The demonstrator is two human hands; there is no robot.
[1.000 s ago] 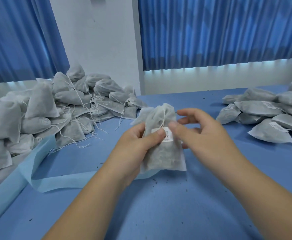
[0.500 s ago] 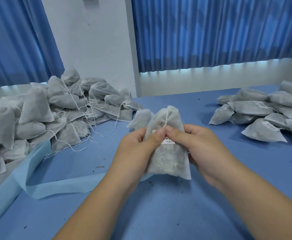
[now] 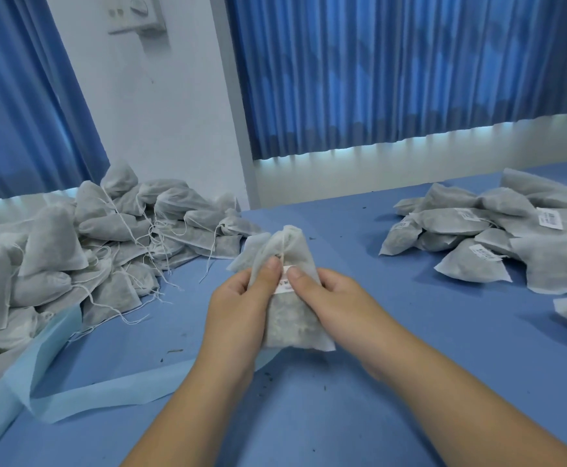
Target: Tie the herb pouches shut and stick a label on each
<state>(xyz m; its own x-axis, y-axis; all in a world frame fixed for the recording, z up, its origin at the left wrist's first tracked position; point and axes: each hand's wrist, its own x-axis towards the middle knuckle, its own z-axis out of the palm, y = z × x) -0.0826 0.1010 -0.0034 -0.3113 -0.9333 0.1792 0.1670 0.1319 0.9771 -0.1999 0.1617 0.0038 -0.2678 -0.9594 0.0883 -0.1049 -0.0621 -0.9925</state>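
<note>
A white mesh herb pouch [image 3: 288, 318] stands upright at the table's middle, its neck tied with string. My left hand [image 3: 238, 305] grips its left side, thumb on the front. My right hand [image 3: 329, 301] grips the right side. Both thumbs press on a small white label [image 3: 283, 284] stuck to the pouch's front; the label is mostly covered by them.
A big heap of tied pouches without labels [image 3: 100, 251] fills the left, loose strings trailing. Labelled pouches [image 3: 497, 237] are piled at the right. A light blue strip of fabric [image 3: 83, 396] lies on the blue table [image 3: 309, 416] at the lower left. Curtains hang behind.
My right hand came in from hovering and closed on the pouch's right side. Both thumbs now press the label flat. The view tilted slightly.
</note>
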